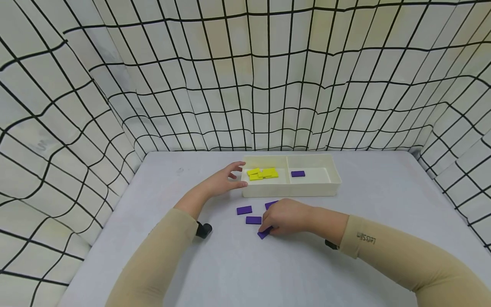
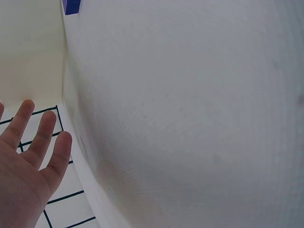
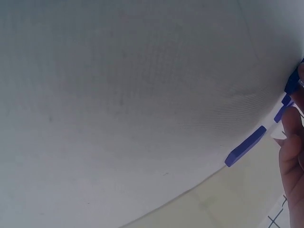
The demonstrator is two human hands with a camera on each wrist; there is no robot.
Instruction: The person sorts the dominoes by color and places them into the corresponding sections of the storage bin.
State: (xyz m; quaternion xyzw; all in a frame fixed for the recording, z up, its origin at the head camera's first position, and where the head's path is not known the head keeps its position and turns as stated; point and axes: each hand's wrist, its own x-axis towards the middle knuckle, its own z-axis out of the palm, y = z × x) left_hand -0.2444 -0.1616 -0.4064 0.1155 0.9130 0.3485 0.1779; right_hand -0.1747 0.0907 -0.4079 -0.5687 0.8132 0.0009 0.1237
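- White walls [image 1: 230, 85] with a black grid are surrounding a white-covered desk [image 1: 249, 273], pretty plain setup.
- Left hand [image 1: 220, 181] is hovering at the left end of a white rectangular two-compartment plastic-looking tray [image 1: 290, 190], holding its fingers spread; can't tell if it's actually touching.
- Right hand [image 1: 287, 216] is pinching a flat purple rectangular block [image 1: 264, 233] in front of the tray, near one end of it as far as I'm seeing.
- Three loose purple blocks [image 1: 253, 220] are lying close by, one partly hiding behind that hand.
- Flat yellow rectangular blocks [image 1: 270, 173] are overlapping in the left compartment; a lone purple one [image 1: 298, 174] is sitting in the right.
- Risk-wise, I'm guessing an off-centre pinch could be letting the block twist or slip.
- Also, neighbours are lying tight enough that a knuckle could be knocking one, and a left-hand bump could be skewing the tray.
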